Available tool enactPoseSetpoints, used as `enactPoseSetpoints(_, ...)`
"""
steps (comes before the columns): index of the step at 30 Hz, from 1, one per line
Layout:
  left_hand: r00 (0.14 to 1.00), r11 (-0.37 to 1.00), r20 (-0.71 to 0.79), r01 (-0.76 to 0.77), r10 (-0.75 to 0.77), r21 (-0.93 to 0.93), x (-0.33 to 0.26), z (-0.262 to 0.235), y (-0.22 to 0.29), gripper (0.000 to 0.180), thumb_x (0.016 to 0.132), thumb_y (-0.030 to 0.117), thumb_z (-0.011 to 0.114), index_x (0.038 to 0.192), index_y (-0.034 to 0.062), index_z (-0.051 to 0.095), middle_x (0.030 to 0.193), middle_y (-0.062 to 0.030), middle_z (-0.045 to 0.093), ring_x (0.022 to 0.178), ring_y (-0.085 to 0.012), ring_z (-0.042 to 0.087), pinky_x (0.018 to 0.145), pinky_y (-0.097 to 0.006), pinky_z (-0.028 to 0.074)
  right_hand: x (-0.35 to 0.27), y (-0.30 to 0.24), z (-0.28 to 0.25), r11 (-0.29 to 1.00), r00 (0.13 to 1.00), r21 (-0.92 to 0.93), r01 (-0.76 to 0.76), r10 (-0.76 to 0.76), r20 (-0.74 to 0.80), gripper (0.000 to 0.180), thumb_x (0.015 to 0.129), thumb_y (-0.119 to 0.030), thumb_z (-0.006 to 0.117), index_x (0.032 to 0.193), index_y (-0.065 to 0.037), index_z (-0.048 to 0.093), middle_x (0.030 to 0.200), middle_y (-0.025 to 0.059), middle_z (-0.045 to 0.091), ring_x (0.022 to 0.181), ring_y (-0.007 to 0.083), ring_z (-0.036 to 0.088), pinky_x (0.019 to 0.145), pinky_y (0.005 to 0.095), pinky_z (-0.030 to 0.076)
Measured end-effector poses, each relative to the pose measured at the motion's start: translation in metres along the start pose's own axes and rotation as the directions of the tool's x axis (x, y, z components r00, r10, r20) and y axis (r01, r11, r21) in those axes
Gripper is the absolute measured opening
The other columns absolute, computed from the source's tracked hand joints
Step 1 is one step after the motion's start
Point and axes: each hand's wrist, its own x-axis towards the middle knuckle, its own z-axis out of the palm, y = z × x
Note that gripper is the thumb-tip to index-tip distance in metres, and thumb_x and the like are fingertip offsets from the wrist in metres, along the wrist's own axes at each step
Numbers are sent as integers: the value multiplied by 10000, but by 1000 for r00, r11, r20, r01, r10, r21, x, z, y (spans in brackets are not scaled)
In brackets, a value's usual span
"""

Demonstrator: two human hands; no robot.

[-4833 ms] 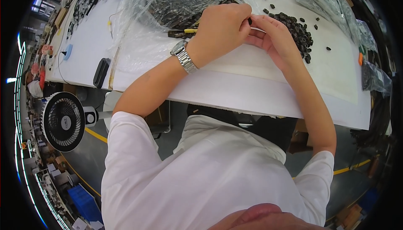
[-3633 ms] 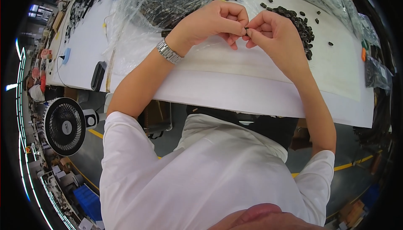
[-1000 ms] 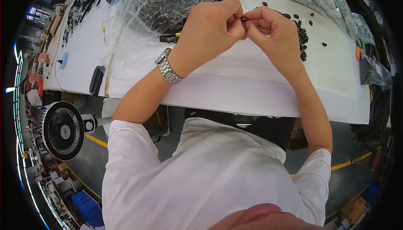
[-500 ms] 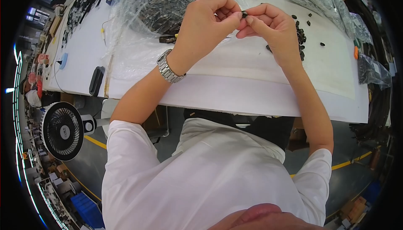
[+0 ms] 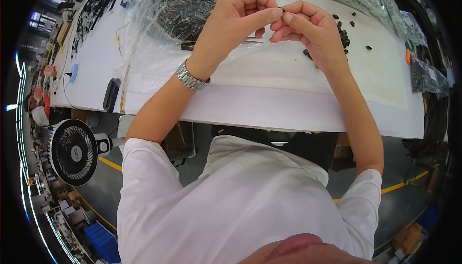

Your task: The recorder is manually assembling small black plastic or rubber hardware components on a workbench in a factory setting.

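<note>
Both hands' grip (image 5: pixel 280 14) pinches small black part (image 5: pixel 281 9).

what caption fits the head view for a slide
Both hands, left hand and right hand, pinch a small black part above a white table.

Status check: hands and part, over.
Left hand and right hand pinch one small black part between fingertips, above white table. Nothing in the way.

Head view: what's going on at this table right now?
A person at a white table pinches a small black part between the fingertips of the left hand and the right hand, raised above the surface. More black parts lie loose behind the right hand, and a clear plastic bag of dark pieces sits behind the left.
</note>
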Motion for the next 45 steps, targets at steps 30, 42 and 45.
enactPoseSetpoints(30, 995, 910, 43, -97, 87, 404, 3, 0, -9, 163, 995, 110, 729, 1106, -8, 715, 977, -1, 703, 868, -54, 651, 807, -220, 550, -6, 6, 1, 985, 984, 61, -163, 167, -62, 255, 1078, -190, 579, 1096, 40, 689, 926, 127, 769, 755, 178, 760, 786, 331, 656)
enactPoseSetpoints(42, 998, 970, 11, 57, -61, 236, 0, -2, -5, 214, 1018, 186, 735, 1100, -10, 754, 925, -16, 726, 806, -74, 656, 749, -231, 551, -7, -5, 20, 966, 989, -255, -47, 9, -147, 216, 1045, -145, 681, 1066, 66, 718, 921, 148, 784, 787, 186, 778, 762, 283, 646)
enactPoseSetpoints(45, 999, 960, 30, 21, -31, 279, 3, -7, 2, 227, 1019, 205, 736, 1097, -6, 758, 890, -8, 719, 772, -65, 635, 722, -224, 531, -9, -10, 17, 919, 983, -390, -57, -16, -181, 185, 1045, -151, 671, 1012, 23, 726, 823, 70, 765, 725, 141, 745, 672, 238, 578)
